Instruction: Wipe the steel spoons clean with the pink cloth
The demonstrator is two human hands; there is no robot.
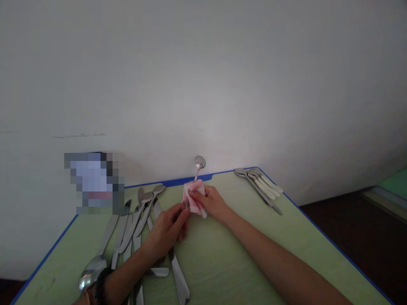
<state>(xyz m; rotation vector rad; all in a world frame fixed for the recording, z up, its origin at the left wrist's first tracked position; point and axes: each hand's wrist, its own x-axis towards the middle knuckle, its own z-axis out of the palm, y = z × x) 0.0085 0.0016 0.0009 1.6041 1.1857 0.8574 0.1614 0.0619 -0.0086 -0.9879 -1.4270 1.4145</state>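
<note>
A metal spoon (200, 162) stands tilted upward over the back of the table, its bowl at the top. My left hand (168, 226) pinches the lower end of its handle. Around the middle of the handle is a folded pink and white cloth (197, 203), gripped by my right hand (211, 201) with the thumb pressed on top. The cloth and fingers hide much of the handle. Beneath and beside my left arm lies a loose pile of spoons and table knives, including a large serving spoon (93, 269) and a knife (178, 275).
The green table (229, 258) has a blue edge and stands against a pale wall (203, 84). At its back right corner lie spoons (259, 190) and forks with cream handles (265, 184). A blurred-out device (92, 178) leans at the back left.
</note>
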